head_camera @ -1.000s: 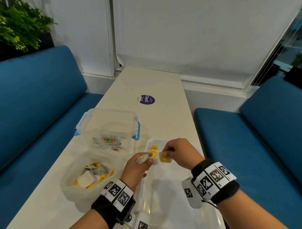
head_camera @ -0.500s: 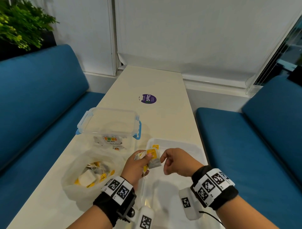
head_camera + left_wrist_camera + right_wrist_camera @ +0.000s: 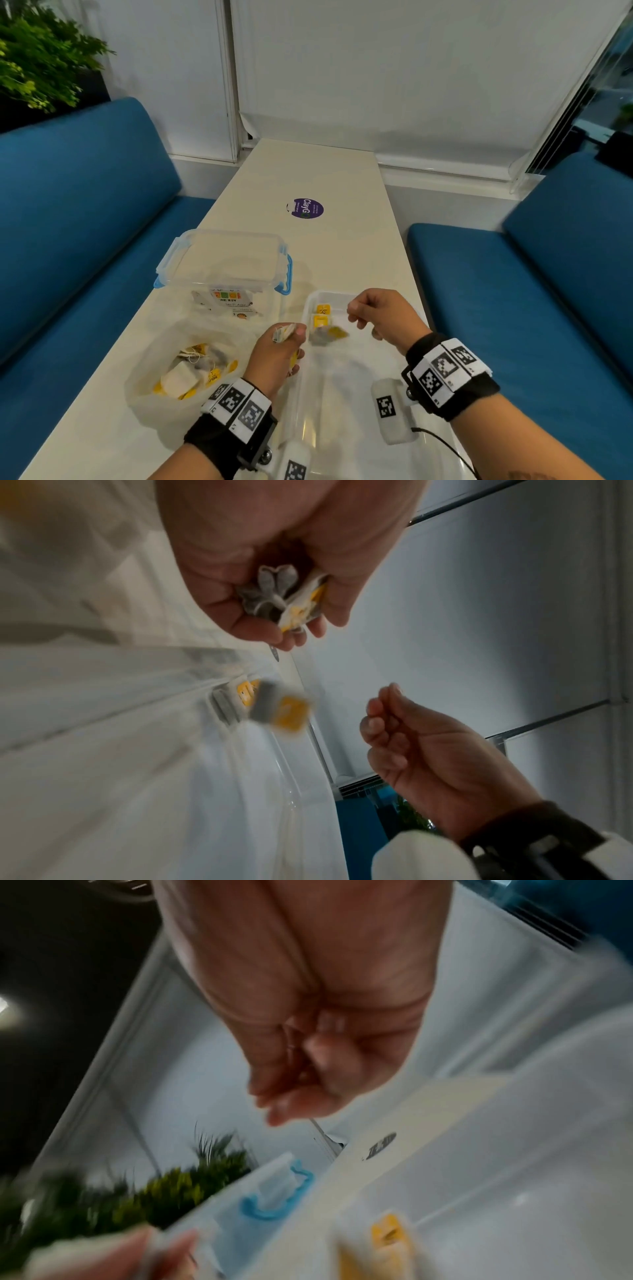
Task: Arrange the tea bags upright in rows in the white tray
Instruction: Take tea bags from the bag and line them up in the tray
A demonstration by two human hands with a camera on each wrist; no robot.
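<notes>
My left hand (image 3: 291, 334) grips a small bunch of tea bags (image 3: 287, 601) over the near left rim of the white tray (image 3: 346, 383). One loose tea bag (image 3: 327, 334) with a yellow tag shows blurred in the air between my hands, above the tray floor; it is the blurred tea bag (image 3: 277, 710) in the left wrist view. My right hand (image 3: 352, 310) hovers over the tray's far end with fingers curled and thumb against forefinger; nothing shows in the pinch. Two tea bags (image 3: 322, 313) stand upright in the tray's far left corner.
A crumpled clear plastic bag (image 3: 191, 370) with several more tea bags lies left of the tray. Behind it stands a clear lidded box (image 3: 226, 260) with blue clips. A purple sticker (image 3: 308, 208) marks the table farther on. Blue benches flank the narrow table.
My right hand left the bags in the tray corner, came to my left hand, then drew back right and up. A tea bag that was at my left fingertips is now loose between the hands.
</notes>
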